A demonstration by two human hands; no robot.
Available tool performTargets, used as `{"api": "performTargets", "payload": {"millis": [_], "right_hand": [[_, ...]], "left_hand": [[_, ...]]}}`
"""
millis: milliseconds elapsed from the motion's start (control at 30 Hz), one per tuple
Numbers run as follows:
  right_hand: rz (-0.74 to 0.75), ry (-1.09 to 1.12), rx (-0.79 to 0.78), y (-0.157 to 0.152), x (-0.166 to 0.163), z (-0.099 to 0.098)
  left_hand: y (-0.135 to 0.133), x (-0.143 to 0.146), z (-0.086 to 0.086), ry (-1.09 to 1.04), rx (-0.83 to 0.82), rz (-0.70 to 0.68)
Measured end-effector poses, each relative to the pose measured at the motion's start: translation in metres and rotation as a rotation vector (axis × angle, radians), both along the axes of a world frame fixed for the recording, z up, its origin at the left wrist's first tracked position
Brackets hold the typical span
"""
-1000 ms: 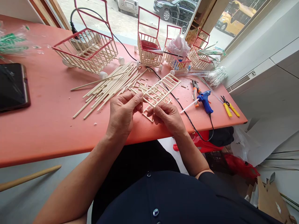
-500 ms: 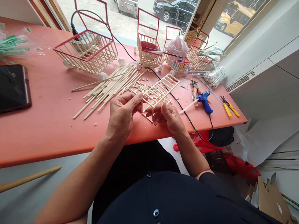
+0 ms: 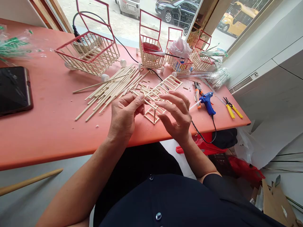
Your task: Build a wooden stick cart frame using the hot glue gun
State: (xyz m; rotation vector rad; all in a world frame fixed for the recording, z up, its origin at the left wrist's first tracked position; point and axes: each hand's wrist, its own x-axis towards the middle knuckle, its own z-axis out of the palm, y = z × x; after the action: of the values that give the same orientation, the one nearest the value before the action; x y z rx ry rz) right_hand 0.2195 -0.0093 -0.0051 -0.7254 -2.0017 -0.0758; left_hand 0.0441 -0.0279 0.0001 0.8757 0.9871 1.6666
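My left hand (image 3: 126,115) pinches the near left corner of a small stick frame (image 3: 154,111), built from thin pale wooden sticks. The frame has a ladder-like top that slopes away to the right and a lower part near the table's front edge. Just to its right, my right hand (image 3: 176,115) is open, fingers spread and curved, with nothing in it; its fingers cover part of the frame. Behind my left hand lies a pile of loose wooden sticks (image 3: 113,88), with short cut pieces beside it.
Several stick carts with red rims, including a large cart (image 3: 88,53), line the window side. At right lie a blue glue gun (image 3: 207,102), orange-handled pliers (image 3: 197,91) and yellow-handled pliers (image 3: 232,107). A phone (image 3: 14,90) is at left. A black cord (image 3: 197,134) hangs over the front edge.
My right hand has let go of the frame's near corner, opened, and moved slightly up and to the right. My left hand keeps its pinch in the same place.
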Motion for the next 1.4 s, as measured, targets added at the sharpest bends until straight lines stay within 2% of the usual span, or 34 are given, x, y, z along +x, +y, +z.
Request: {"api": "performTargets", "payload": {"millis": [133,233,367,533,733,967,1233,1400], "right_hand": [[0.009,-0.108,0.071,0.006,-0.007,-0.001],[-0.004,-0.144,0.037,0.007,-0.009,-0.004],[-0.003,-0.136,-0.013,0.007,-0.01,-0.006],[0.024,-0.093,0.026,0.006,-0.011,-0.005],[0.007,-0.16,-0.032,0.007,-0.011,-0.004],[-0.001,-0.229,0.008,0.011,-0.013,-0.004],[0.023,-0.193,-0.039,0.009,-0.015,-0.003],[0.018,-0.183,-0.012,0.009,-0.015,-0.003]], "left_hand": [[0.0,0.0,-0.001,-0.001,0.003,-0.016],[0.001,-0.001,-0.001,-0.002,0.001,-0.017],[0.001,-0.001,-0.001,-0.004,0.004,-0.014],[0.0,-0.001,0.0,-0.009,0.016,-0.021],[0.0,0.0,0.001,-0.011,0.005,-0.013],[0.0,0.0,-0.001,-0.029,0.03,-0.017],[0.0,-0.001,-0.001,-0.021,0.03,-0.013],[0.0,-0.001,-0.001,-0.015,0.033,-0.012]]}}
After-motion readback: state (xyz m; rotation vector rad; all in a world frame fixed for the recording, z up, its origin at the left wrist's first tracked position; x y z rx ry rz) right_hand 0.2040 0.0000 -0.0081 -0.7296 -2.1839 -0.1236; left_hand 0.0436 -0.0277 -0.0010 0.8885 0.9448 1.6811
